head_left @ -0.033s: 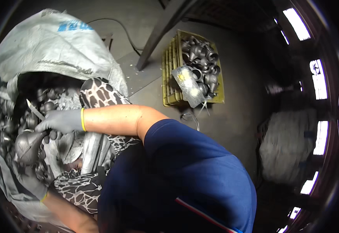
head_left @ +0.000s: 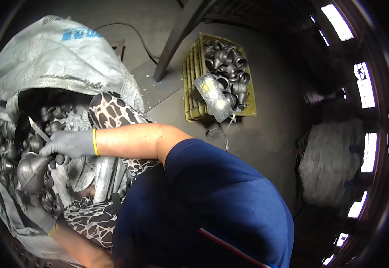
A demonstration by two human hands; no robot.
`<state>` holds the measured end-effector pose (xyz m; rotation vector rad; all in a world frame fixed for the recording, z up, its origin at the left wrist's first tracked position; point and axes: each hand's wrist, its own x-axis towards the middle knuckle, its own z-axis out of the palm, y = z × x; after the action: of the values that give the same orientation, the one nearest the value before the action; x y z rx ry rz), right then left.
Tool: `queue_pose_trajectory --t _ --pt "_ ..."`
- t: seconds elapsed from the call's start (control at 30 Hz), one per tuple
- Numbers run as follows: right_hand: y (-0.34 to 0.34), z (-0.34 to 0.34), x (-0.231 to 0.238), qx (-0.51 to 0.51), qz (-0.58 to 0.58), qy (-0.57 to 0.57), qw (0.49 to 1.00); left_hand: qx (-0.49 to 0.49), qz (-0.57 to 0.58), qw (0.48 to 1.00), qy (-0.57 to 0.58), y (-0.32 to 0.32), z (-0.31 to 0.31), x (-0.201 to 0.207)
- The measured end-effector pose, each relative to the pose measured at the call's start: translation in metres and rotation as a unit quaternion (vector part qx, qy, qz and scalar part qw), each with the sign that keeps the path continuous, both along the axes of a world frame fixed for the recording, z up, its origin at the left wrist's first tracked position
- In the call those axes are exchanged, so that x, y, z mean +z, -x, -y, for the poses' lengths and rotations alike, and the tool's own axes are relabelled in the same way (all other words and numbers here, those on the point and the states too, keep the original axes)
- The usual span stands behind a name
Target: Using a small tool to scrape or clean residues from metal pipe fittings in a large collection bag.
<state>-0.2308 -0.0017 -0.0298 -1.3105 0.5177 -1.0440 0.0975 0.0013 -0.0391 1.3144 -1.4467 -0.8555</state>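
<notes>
My right hand (head_left: 72, 144), in a grey glove with a yellow cuff edge, closes around a thin, flat, pointed blade (head_left: 37, 128) whose tip sticks out past the fingers. Just below it, a rounded dark-grey metal casting (head_left: 30, 173) rests in my left hand (head_left: 38, 215), gloved the same way. The left fingers lie partly hidden beneath the casting. The right fingertips are close to its narrow end; whether they touch it I cannot tell. Both hands are over a big open white woven sack (head_left: 87, 67) with many similar castings (head_left: 7, 145) in it.
A yellow-green plastic crate (head_left: 194, 89) full of pipe-like castings (head_left: 223, 56) stands on the floor, a shiny plate (head_left: 213, 98) tied to it. A slanted dark post (head_left: 176, 42) and a cable (head_left: 136, 33) are near the sack. Another large pale sack (head_left: 330, 165) stands at right.
The whole view has shifted slightly. Both hands keep the same hold, with the casting and blade in nearly the same place.
</notes>
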Motion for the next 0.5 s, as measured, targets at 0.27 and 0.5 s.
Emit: queue_pose_trajectory --t 0.27,0.5 --pt "0.141 -0.078 0.069 -0.099 0.085 -0.275 0.953 -0.163 -0.007 0.982 0.094 0.024 0.014 0.006" --pt "0.31 -0.183 0.042 -0.483 0.078 -0.274 0.828 -0.055 -0.034 0.997 -0.038 0.125 -0.026 0.069"
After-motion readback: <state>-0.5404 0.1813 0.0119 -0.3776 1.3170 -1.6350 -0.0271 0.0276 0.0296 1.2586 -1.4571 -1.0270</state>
